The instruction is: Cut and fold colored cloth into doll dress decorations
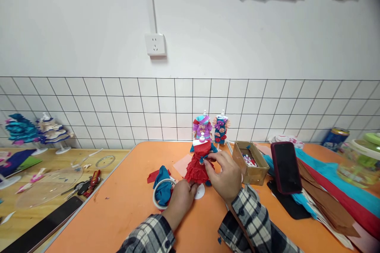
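A miniature dress form in a red crepe-paper dress (197,164) with blue shoulder trim stands before me on a round white base (200,192). My left hand (181,197) is closed at the lower hem, its fingertips partly hidden. With thumb and forefinger, my right hand (225,174) pinches a small blue paper piece (203,159) against the waist of the dress. Beside my left hand lies a white tape roll (155,199) with crumpled blue paper (162,190) in its ring. Red paper scraps (152,176) lie next to it.
Two decorated dress forms (202,126) (221,129) stand behind. To the right are a cardboard box (258,174), a phone (285,168), coloured paper strips (332,201), a can (335,139) and a clear jar (358,164). Scissors (80,187) and more dress forms (55,131) sit left.
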Motion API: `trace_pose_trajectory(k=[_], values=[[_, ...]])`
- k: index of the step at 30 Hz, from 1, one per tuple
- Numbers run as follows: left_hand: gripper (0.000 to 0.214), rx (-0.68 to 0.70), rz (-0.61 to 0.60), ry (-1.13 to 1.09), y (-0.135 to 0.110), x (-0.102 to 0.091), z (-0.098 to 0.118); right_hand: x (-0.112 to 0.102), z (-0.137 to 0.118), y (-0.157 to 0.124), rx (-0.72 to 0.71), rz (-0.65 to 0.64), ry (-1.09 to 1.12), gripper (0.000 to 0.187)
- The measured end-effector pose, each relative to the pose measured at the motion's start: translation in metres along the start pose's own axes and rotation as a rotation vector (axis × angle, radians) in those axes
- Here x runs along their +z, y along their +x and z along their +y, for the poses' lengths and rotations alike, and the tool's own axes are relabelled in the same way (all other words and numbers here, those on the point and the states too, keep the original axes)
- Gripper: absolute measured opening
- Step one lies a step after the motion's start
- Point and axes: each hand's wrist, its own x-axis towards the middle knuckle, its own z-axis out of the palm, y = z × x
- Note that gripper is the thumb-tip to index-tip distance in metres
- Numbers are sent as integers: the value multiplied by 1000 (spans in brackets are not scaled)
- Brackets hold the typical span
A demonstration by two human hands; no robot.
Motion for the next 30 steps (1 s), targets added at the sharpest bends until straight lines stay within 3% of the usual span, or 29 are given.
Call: trace_pose_trajectory(k=[7,12,18,23,30], values=[[24,44,-17,56,-2,4,-2,6,-1,-6,57,140,-117,13],[25,30,-25,80,-2,4,0,9,4,-13,-14,65,-67,14],[25,35,-12,87,-1,5,-2,10,7,-14,-98,61,21,18],[23,45,-8,90,0,8,-7,15,6,-17,-3,151,45,10],[22,80,-5,115,-2,9,-7,13,5,-14,13,131,-3,11]])
